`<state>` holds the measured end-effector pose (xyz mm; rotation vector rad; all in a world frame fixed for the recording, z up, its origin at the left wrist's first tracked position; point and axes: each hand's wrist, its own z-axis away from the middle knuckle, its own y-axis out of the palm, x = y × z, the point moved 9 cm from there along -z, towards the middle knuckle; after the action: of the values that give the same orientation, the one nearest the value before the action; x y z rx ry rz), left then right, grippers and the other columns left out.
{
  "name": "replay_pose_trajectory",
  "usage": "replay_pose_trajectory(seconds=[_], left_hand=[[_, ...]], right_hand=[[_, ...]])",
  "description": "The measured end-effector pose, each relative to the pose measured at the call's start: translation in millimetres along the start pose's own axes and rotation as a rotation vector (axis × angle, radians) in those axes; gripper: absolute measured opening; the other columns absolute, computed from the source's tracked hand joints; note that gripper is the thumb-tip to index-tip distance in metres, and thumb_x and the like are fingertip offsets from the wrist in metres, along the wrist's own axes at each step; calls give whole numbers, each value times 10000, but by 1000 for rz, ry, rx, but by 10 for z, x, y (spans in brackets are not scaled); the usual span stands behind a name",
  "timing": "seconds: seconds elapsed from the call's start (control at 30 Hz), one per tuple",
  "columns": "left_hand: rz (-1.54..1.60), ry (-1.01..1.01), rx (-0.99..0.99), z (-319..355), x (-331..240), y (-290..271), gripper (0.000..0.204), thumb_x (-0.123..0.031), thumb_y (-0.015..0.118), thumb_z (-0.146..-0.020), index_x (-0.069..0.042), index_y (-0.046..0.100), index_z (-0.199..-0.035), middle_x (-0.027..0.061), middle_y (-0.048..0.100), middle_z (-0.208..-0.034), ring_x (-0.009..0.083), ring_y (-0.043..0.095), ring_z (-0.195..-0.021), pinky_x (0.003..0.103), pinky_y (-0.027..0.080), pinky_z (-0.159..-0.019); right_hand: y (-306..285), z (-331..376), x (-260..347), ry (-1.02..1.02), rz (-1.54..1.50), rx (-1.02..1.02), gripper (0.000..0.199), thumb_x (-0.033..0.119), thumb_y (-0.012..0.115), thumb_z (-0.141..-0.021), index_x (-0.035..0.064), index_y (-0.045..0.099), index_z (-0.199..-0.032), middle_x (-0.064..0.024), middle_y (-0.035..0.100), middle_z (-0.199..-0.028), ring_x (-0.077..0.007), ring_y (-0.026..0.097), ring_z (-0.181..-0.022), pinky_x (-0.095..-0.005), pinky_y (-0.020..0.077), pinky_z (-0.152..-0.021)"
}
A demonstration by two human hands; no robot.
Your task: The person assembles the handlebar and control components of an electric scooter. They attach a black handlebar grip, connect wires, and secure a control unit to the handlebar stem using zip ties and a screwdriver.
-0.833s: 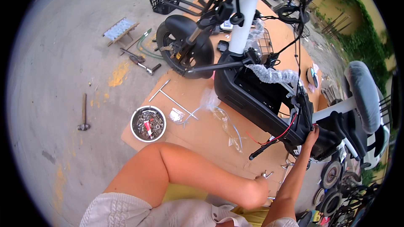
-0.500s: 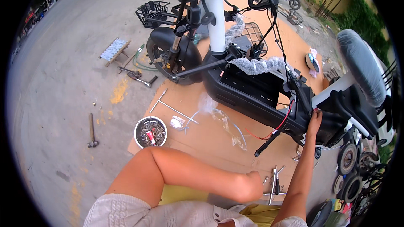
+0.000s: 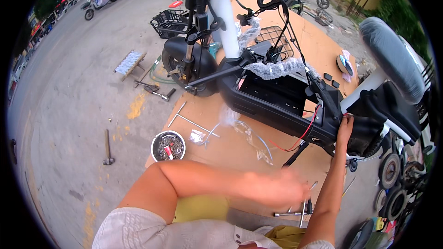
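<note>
The metal wrench (image 3: 302,214) is found just to the right and nearside of the blurred left hand (image 3: 287,190), the nearer one, shaft fore-and-aft, finger closure being indeterminable there and on the right hand (image 3: 345,128), by which the scooter (image 3: 267,110) is touched

The black-and-white scooter (image 3: 272,114) stood upright, front wheel (image 3: 199,82) to the far left, plastic-wrapped seat (image 3: 392,60) to the right, floor compartment (image 3: 271,90) open, red wire (image 3: 312,125) hanging out. Silver tools (image 3: 302,214) lay near, right of the middle.

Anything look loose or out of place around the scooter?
Yes: the red wire dangles outside the scooter's black body, its end apparently unconnected. Crumpled clear plastic also lies loose on the cardboard, like leftover wrapping.
</note>
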<state>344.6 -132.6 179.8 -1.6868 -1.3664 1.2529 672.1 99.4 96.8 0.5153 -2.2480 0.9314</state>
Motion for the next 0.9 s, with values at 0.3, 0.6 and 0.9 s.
replay_pose_trajectory(seconds=[0.3,0.6,0.9], left_hand=[[1192,-811,-1619,2421,3009,-1439,639,-393,646,-911,107,404,-1227,222,500,-1148,331,551,-1056,431,500,-916],[1538,-443,-1913,2558,3716,-1693,458,-373,756,-817,7,567,-991,126,567,-961,266,578,-928,403,520,-852],[1173,-506,-1867,2610,3858,-1784,177,-138,625,-931,25,584,-988,129,627,-898,256,639,-761,388,542,-733]], right_hand=[[50,89,207,39,-15,14,214,166,458,-938,-2,543,-1041,-174,609,-951,-307,577,-893,-356,435,-856],[13,44,127,32,-37,11,204,155,474,-928,-8,553,-1022,-142,601,-948,-253,566,-891,-324,429,-857],[41,8,163,100,-31,-5,218,162,487,-908,-22,556,-1003,-169,623,-905,-285,580,-842,-341,442,-822]])
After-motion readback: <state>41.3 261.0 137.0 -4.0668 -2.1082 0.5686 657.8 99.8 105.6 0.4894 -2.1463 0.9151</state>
